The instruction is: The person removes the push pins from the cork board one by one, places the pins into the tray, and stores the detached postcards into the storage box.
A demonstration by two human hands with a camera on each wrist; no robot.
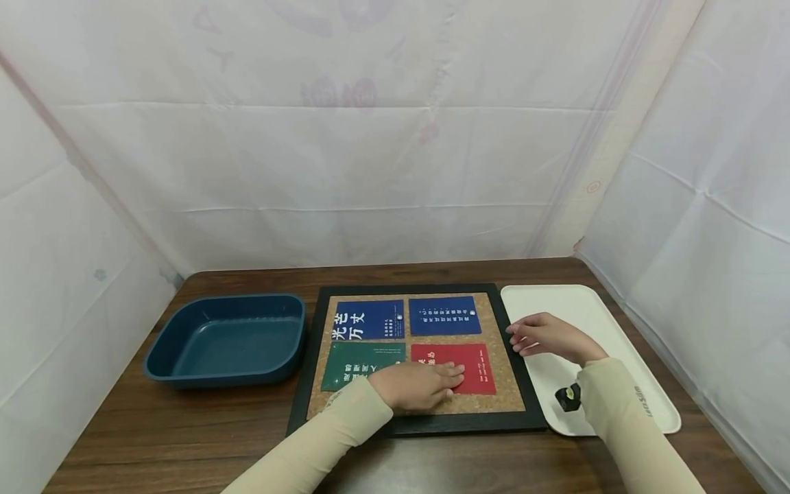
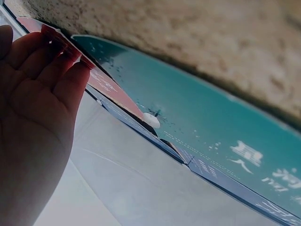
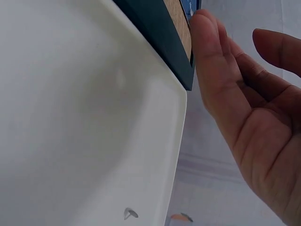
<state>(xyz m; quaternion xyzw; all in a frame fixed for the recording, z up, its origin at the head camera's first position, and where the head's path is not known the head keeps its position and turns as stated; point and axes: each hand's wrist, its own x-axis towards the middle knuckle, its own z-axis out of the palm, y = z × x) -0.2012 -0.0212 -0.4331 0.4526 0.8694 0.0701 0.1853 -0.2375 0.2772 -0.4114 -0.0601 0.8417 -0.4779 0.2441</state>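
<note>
My left hand lies with straight fingers on the red card, on a black-framed corkboard. In the left wrist view, a white pushpin sits by a corner of that card. Left of it is a green card, partly under the left forearm. Two blue cards, the left and the right, lie along the board's far half. My right hand hovers over the left rim of a white tray, fingers loosely bent, nothing visible between them. A metal thumbtack lies on the tray.
A deep blue basin stands left of the board. On the tray, near the right sleeve, is a small black item with a pale green patch. White sheeting surrounds the brown wooden table at the back and sides.
</note>
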